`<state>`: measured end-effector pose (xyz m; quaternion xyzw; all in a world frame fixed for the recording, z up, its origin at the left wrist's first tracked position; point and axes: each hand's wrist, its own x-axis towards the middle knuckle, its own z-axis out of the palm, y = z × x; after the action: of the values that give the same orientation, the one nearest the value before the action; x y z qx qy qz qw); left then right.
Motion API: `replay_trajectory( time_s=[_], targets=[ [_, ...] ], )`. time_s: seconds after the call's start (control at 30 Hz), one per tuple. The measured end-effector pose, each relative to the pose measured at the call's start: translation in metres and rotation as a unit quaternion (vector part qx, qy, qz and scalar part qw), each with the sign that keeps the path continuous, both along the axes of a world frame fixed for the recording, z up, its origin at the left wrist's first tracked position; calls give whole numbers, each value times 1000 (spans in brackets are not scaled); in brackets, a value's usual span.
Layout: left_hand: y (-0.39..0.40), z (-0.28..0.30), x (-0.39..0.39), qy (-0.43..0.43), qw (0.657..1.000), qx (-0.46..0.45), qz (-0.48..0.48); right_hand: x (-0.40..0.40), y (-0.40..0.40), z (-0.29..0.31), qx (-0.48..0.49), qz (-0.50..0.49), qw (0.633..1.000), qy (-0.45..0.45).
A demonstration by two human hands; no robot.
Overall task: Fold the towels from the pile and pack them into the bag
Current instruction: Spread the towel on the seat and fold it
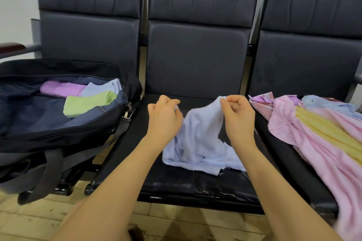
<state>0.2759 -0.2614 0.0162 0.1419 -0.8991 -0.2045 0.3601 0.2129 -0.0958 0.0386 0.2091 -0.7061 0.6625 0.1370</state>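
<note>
The right hand point(238, 118) pinches the top edge of a pale blue towel point(197, 143) between thumb and forefinger, its other fingers curled in, and lifts that corner into a peak above the seat; the left hand point(164, 118) has its fingers curled round the towel's other upper edge, just beside the right, so each hand's grip is closed on the cloth. Below the hands the towel hangs slack, and its lower part lies crumpled on the black middle seat point(195, 184) of a row of three joined chairs, with a frayed hem showing at the near edge. On the left seat stands an open dark duffel bag point(58, 135), its zip undone and its straps hanging down over the front of the seat; inside it lie a folded green towel point(88, 102), a folded lilac towel point(60, 88) and a folded light blue towel point(103, 87), the three touching one another near the bag's right end. On the right seat lies the pile of unfolded towels point(321, 133): a large pink one draped over the seat's front edge, a yellow one across it, a light blue one and a lilac one at the back, with a patterned cloth under the near left corner
</note>
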Motion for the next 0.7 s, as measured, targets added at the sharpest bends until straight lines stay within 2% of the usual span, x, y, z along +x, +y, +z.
replay_trajectory(
  time_s=[0.1, 0.43, 0.5, 0.7],
  targets=[
    [-6, 9, 2, 29, 1000, 11, -2, 3, 4, 10, -41, -5, 999, 21],
    [-18, 105, -4, 191, 958, 213, -14, -3, 8, 84, -103, -70, 991, 56],
    [-23, 128, -6, 205, 944, 257, -9, -6, 7, 103, -112, -87, 988, 65],
    [-37, 171, -12, 235, 923, 306, -8, -19, 3, 143, -158, -100, 981, 59]
  ],
)
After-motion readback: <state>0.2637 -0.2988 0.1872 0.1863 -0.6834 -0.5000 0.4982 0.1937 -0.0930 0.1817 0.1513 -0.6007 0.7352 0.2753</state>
